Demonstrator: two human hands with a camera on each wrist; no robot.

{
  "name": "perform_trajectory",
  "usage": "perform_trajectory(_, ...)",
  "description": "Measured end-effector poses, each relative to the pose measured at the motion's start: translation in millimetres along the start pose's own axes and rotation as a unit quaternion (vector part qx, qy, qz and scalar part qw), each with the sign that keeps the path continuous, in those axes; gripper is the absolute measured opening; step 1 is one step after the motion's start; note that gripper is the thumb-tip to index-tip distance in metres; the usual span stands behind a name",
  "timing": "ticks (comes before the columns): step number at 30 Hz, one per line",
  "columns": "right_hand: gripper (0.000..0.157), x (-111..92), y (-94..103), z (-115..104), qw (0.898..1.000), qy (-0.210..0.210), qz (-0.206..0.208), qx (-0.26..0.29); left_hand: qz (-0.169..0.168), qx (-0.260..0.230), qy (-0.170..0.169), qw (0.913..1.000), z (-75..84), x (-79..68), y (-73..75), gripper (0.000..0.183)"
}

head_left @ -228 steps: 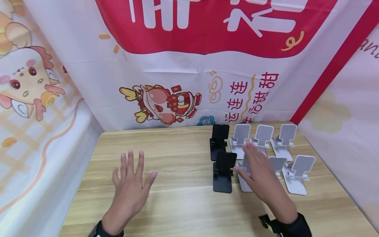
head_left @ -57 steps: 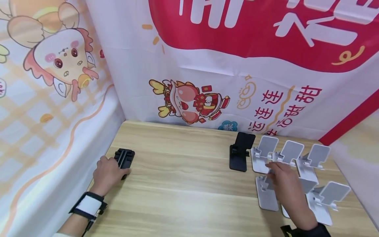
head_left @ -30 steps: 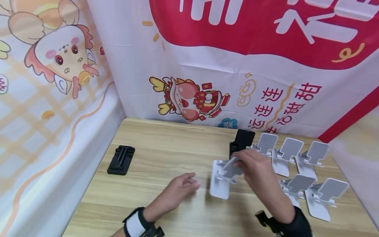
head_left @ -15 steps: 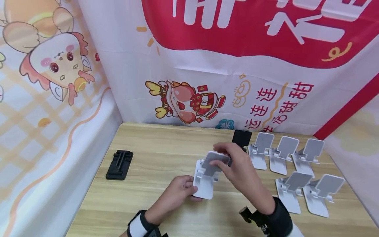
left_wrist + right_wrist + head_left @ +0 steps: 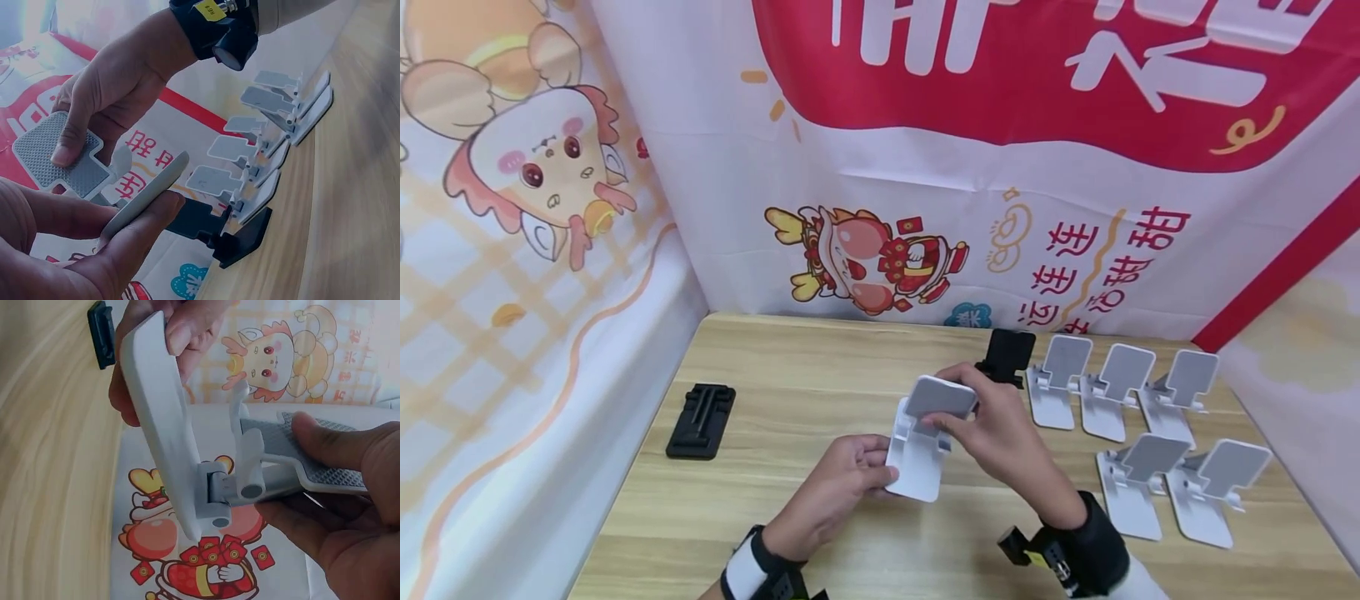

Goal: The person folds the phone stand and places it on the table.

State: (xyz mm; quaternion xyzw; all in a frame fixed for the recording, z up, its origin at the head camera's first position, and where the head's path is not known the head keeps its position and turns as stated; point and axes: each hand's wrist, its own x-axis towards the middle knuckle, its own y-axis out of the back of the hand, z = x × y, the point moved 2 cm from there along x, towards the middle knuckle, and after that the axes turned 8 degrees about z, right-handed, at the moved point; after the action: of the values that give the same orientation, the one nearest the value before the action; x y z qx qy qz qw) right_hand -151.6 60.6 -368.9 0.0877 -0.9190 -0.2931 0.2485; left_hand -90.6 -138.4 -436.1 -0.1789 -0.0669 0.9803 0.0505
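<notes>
A white phone stand [image 5: 917,467] is held up over the middle of the table. My left hand [image 5: 842,479] grips the lower left edge of its base, thumb on top and fingers beneath, as the left wrist view shows. The right hand [image 5: 1000,425] pinches the grey-padded holder plate [image 5: 59,150], thumb on the pad and fingers behind. In the right wrist view the hinge [image 5: 215,494] joins base and arm, with the plate tilted away from the base. A folded black phone stand [image 5: 702,422] lies flat at the left of the table.
An unfolded black phone stand [image 5: 1009,354] stands at the back, partly behind the right hand. To its right are several unfolded white phone stands [image 5: 1123,387] in two rows. Printed cloth [image 5: 715,167] hangs behind the wooden table [image 5: 820,358] and along its sides.
One black stand now lies folded at the left. My right hand has lifted a white stand from the front row to the middle; the left hand has taken its base. Its plate has tilted slightly.
</notes>
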Motion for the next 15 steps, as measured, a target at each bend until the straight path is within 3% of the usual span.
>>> perform_trajectory(7, 0.04, -0.3, -4.3, -1.7, 0.996, 0.067, 0.04, -0.033, -0.011, -0.002, -0.001, 0.9999, 1.0, -6.0, -4.5, 0.047)
perform_trajectory(10, 0.041, -0.5, -4.5, -4.2, 0.994, 0.085, 0.046, -0.048, 0.0, 0.0, -0.005, 1.0, 1.2, -6.7, -3.8, 0.048)
perform_trajectory(15, 0.042, -3.6, 1.8, -18.3, 0.977, 0.164, 0.096, -0.101, 0.029, 0.006, -0.015, 0.9995, 2.5, -4.9, 1.4, 0.044)
